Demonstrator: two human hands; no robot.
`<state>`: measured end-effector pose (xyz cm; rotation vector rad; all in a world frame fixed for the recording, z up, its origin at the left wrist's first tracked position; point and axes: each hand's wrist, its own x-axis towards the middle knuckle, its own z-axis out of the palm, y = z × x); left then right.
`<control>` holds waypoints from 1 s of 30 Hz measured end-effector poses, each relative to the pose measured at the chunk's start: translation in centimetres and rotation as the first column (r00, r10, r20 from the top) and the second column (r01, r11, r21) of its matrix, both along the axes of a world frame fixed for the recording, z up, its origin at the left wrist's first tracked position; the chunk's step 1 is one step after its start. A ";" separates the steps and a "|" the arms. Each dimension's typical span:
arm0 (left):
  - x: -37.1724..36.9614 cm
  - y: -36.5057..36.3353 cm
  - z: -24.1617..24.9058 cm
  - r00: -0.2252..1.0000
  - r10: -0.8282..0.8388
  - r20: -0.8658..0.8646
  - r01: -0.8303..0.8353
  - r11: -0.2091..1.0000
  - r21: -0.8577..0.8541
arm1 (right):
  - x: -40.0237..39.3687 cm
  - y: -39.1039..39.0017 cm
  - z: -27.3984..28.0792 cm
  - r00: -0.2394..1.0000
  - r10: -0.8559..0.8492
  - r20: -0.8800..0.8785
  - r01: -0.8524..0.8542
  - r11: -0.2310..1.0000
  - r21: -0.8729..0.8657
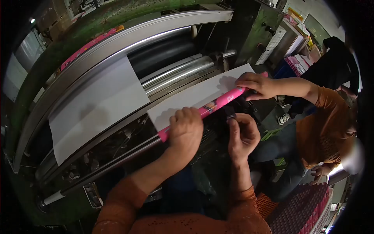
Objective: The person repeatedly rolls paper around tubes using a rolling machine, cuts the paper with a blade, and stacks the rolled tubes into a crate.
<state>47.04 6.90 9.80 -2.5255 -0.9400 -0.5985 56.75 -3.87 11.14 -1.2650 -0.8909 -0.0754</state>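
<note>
A sheet with a white back and a pink printed face is rolled at its near edge into a pink roll (pixel 220 102), lying slantwise in front of the machine. My left hand (pixel 185 130) has its fingers wrapped over the roll's left part. Below the roll, my right hand (pixel 243 136) is closed in a pinch at a small dark thing, and I cannot tell what it is. A co-worker's hand (pixel 257 85) grips the right end of the same roll. The sheet's white side (pixel 194 99) stretches behind it.
A wide white sheet (pixel 97 105) hangs over the machine at left. Steel rollers (pixel 179 72) and a black roller (pixel 163 52) lie behind under a metal bar (pixel 156 24). The co-worker's orange sleeve (pixel 331 99) is at right, near a pink woven-looking surface (pixel 300 210).
</note>
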 end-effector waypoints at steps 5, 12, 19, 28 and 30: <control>9.3 -0.8 -0.4 0.994 -0.102 0.026 0.102 0.994 0.030 | 1.5 -0.9 1.8 0.994 -0.021 -0.111 0.023 1.000 0.014; -9.4 -3.2 -1.3 0.779 -0.531 0.335 0.574 0.818 -0.037 | -5.2 13.5 10.7 0.921 0.374 0.107 -0.379 0.925 0.025; -30.2 -1.1 -3.8 0.820 0.315 0.479 0.276 0.516 -0.811 | -14.0 33.7 18.9 0.901 0.415 0.125 -0.376 0.892 -0.252; -39.3 4.9 -9.2 -0.037 0.681 0.731 0.724 0.522 -0.450 | -21.9 10.7 2.5 0.181 0.590 -0.787 -0.658 -0.521 -0.543; -40.2 6.1 -9.4 -0.063 0.674 0.736 0.749 0.520 -0.411 | -20.3 8.6 -4.1 0.465 0.512 -0.722 -0.771 -0.166 -0.615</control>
